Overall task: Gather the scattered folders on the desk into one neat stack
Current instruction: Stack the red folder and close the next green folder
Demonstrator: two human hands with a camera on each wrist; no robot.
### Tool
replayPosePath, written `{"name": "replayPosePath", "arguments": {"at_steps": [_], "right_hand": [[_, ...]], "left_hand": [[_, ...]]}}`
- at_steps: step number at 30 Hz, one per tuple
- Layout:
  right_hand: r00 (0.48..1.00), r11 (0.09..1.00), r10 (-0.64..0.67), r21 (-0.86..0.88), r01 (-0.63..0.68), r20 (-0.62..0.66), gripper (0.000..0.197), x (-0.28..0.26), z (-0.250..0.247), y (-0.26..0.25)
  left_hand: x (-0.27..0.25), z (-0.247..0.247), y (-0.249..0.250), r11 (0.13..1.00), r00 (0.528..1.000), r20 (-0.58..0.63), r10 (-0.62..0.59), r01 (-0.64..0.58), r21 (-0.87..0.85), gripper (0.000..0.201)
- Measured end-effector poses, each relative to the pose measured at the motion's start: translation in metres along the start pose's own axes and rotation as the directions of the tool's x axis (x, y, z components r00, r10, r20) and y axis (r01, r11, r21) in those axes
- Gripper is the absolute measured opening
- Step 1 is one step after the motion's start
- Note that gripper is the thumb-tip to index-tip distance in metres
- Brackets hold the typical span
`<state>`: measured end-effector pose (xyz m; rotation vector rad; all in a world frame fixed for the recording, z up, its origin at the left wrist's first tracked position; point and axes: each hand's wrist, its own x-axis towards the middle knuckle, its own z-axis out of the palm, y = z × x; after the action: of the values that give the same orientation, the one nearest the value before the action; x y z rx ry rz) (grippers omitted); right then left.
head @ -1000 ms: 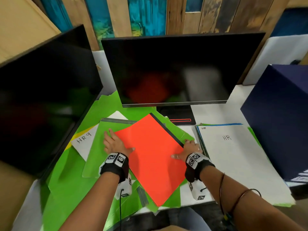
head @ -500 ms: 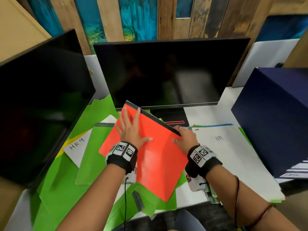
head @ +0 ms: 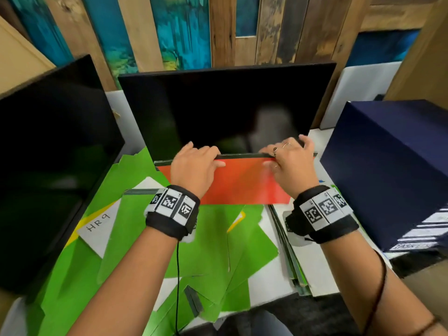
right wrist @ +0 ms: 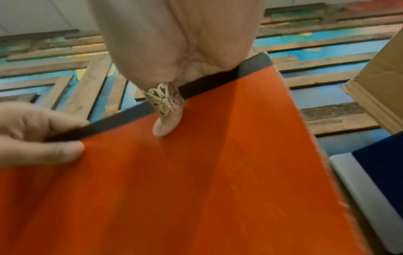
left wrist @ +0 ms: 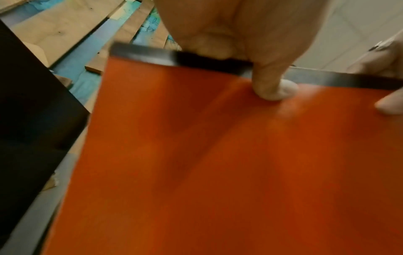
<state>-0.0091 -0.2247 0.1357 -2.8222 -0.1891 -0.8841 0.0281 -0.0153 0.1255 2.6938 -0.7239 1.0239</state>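
An orange folder (head: 242, 183) with a black spine strip (head: 242, 156) is held up off the desk, spine uppermost, in front of the middle monitor. My left hand (head: 194, 163) grips the spine edge on its left part, thumb on the orange face (left wrist: 272, 89). My right hand (head: 288, 161) pinches the same edge further right, ringed thumb (right wrist: 165, 112) on the orange front. Several green folders (head: 194, 238) lie scattered on the desk below, with a white sheet marked HR9 (head: 99, 224). A stack of folders (head: 291, 258) lies on the right, partly hidden by my right arm.
A black monitor (head: 230, 110) stands right behind the orange folder, and a second monitor (head: 48, 166) angles in at the left. A dark blue box (head: 392, 170) stands on the right. The desk's front edge (head: 266, 301) runs below the folders.
The orange folder lay flat on the green folders with both hands pressing it; now it is lifted and turned upright, spine on top, both hands gripping its top edge.
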Motion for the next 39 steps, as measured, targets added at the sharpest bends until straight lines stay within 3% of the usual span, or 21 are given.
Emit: {"name": "replayPosePath", "arguments": {"at_steps": [2, 3, 5, 7, 9, 11, 13, 16, 18, 21, 23, 25, 27, 29, 31, 33, 37, 39], "right_hand": [[0.98, 0.997, 0.072, -0.003, -0.074, -0.188, 0.041, 0.0, 0.001, 0.008], [0.962, 0.987, 0.161, 0.011, -0.162, -0.219, 0.059, -0.001, 0.001, 0.012], [0.889, 0.895, 0.438, 0.159, -0.417, -0.132, 0.101, -0.006, 0.003, 0.023], [0.779, 0.695, 0.62, 0.398, -0.599, 0.091, 0.125, -0.013, 0.014, 0.031], [0.715, 0.54, 0.64, 0.497, -0.68, 0.283, 0.129, -0.022, 0.031, 0.038], [0.656, 0.473, 0.665, 0.477, -0.74, 0.358, 0.129, -0.034, 0.047, 0.044], [0.542, 0.347, 0.752, 0.475, -0.809, 0.374, 0.132, -0.045, 0.062, 0.05], [0.335, 0.05, 0.798, 0.499, -0.865, 0.501, 0.135, -0.056, 0.078, 0.061], [0.263, -0.056, 0.786, 0.489, -0.871, 0.559, 0.123, -0.059, 0.085, 0.067], [0.231, 0.034, 0.832, 0.368, -0.929, 0.505, 0.121, -0.061, 0.083, 0.081], [0.245, 0.135, 0.863, 0.265, -0.955, 0.442, 0.101, -0.061, 0.077, 0.096], [0.25, 0.216, 0.875, 0.127, -0.968, 0.414, 0.086, -0.067, 0.07, 0.114], [0.23, 0.259, 0.898, -0.027, -0.966, 0.375, 0.091, -0.076, 0.068, 0.131], [0.25, 0.322, 0.899, -0.155, -0.934, 0.359, 0.1, -0.085, 0.067, 0.141], [0.293, 0.395, 0.881, -0.238, -0.888, 0.371, 0.1, -0.09, 0.072, 0.151], [0.325, 0.446, 0.865, -0.291, -0.846, 0.382, 0.101, -0.091, 0.069, 0.155], [0.325, 0.474, 0.858, -0.37, -0.799, 0.398, 0.111, -0.1, 0.067, 0.156], [0.371, 0.554, 0.805, -0.365, -0.748, 0.463, 0.113, -0.106, 0.075, 0.149]], "left_hand": [[0.001, -0.006, 0.005, 0.998, 0.999, -0.014, -0.042, 0.041, -0.039, 0.025], [0.001, -0.009, 0.006, 0.994, 0.997, -0.002, -0.079, 0.079, -0.075, 0.021], [0.003, -0.015, 0.009, 0.971, 0.98, 0.079, -0.185, 0.194, -0.142, 0.023], [0.003, -0.012, 0.01, 0.923, 0.942, 0.16, -0.297, 0.326, -0.203, 0.028], [0.0, -0.006, 0.013, 0.875, 0.914, 0.226, -0.338, 0.393, -0.281, 0.028], [-0.008, 0.005, 0.018, 0.839, 0.896, 0.281, -0.343, 0.427, -0.336, 0.026], [-0.018, 0.02, 0.022, 0.783, 0.863, 0.339, -0.374, 0.49, -0.384, 0.024], [-0.029, 0.045, 0.031, 0.654, 0.805, 0.403, -0.435, 0.59, -0.473, 0.022], [-0.031, 0.061, 0.04, 0.557, 0.754, 0.481, -0.448, 0.656, -0.509, 0.022], [-0.034, 0.083, 0.061, 0.434, 0.666, 0.597, -0.447, 0.745, -0.507, 0.023], [-0.034, 0.093, 0.078, 0.425, 0.62, 0.67, -0.408, 0.779, -0.462, 0.025], [-0.037, 0.101, 0.096, 0.482, 0.572, 0.745, -0.344, 0.788, -0.382, 0.027], [-0.044, 0.109, 0.112, 0.597, 0.539, 0.804, -0.251, 0.74, -0.309, 0.026], [-0.051, 0.116, 0.126, 0.62, 0.503, 0.844, -0.187, 0.727, -0.295, 0.027], [-0.056, 0.122, 0.138, 0.615, 0.487, 0.861, -0.146, 0.726, -0.307, 0.051], [-0.059, 0.129, 0.148, 0.674, 0.483, 0.871, -0.093, 0.674, -0.302, 0.071], [-0.074, 0.136, 0.155, 0.776, 0.449, 0.893, -0.017, 0.57, -0.271, 0.073], [-0.083, 0.136, 0.15, 0.768, 0.443, 0.895, -0.059, 0.592, -0.242, 0.089]]}}
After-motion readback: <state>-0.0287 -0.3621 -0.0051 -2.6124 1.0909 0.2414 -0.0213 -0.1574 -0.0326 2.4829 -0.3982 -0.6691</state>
